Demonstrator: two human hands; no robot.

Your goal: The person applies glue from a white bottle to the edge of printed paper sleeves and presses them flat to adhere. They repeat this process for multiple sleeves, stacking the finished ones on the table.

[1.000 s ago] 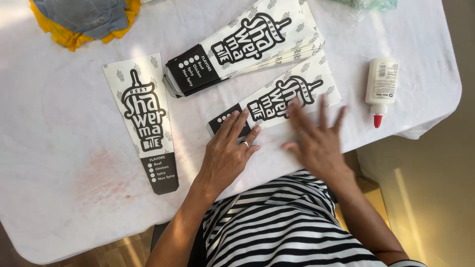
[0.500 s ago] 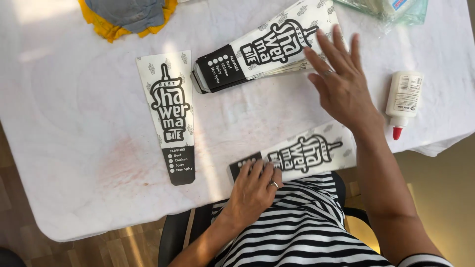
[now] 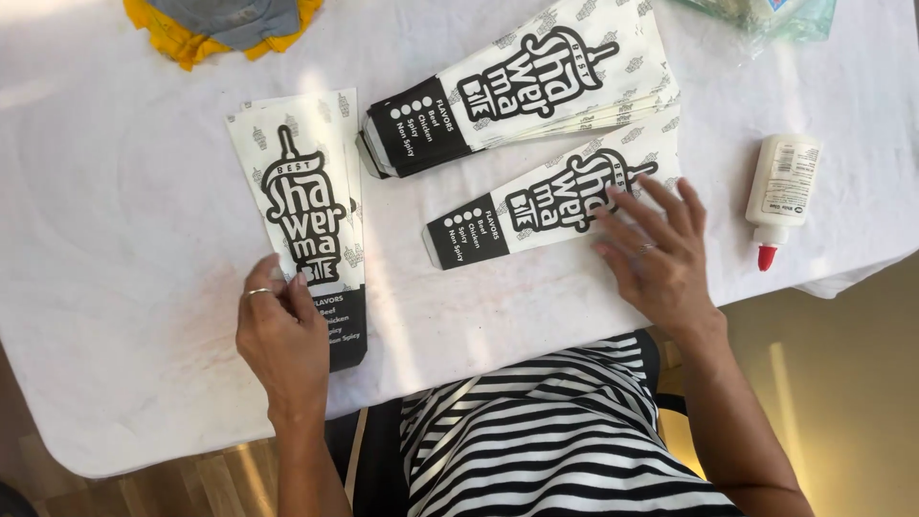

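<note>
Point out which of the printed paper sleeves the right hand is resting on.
The right hand rests on the single sleeve lying slantwise mid-table, just below the thick stack. The upright sleeves at the left lie under the left hand instead.

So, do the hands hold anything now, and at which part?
Nothing is lifted. The left hand presses the left printed white paper sleeve near its black lower end; the right hand lies flat on the wide end of another printed sleeve.
</note>
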